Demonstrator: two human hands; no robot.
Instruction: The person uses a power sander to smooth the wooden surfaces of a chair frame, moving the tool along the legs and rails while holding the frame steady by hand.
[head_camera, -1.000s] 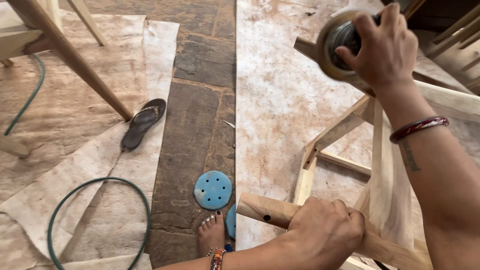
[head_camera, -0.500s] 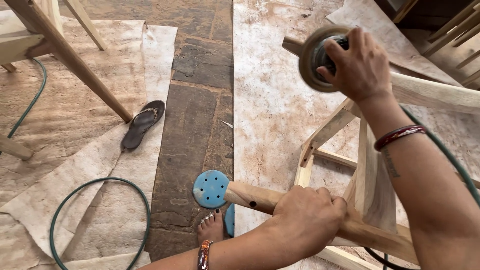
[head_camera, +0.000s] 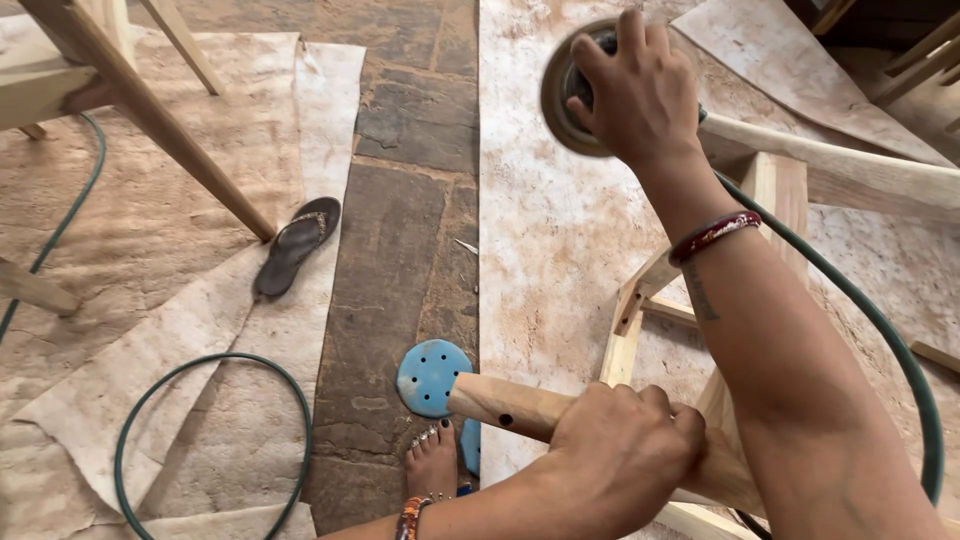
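From the head camera we look down at a pale bare-wood chair frame (head_camera: 770, 300) lying on its side across dusty, speckled floor sheeting (head_camera: 540, 250). Our left hand (head_camera: 625, 455) is closed tight round one rounded chair leg (head_camera: 500, 405), whose blunt end, with a small dark hole, juts out past the frame toward a strip of grey stone paving (head_camera: 400, 200). Our right hand (head_camera: 635, 90) is wrapped firmly over a round disc sander (head_camera: 570, 90), held at the far upper end of the frame against another leg (head_camera: 850, 170); its green hose (head_camera: 880, 330) curves back alongside the frame. Just beyond the gripped leg's tip lies a blue, perforated sanding disc (head_camera: 430, 375), beside a bare foot (head_camera: 432, 465). We judge the sanding to be under way: the wood looks smooth and unvarnished, but how much remains we cannot tell. Farther from the frame, past the paving, lies a dark sandal (head_camera: 295, 245)
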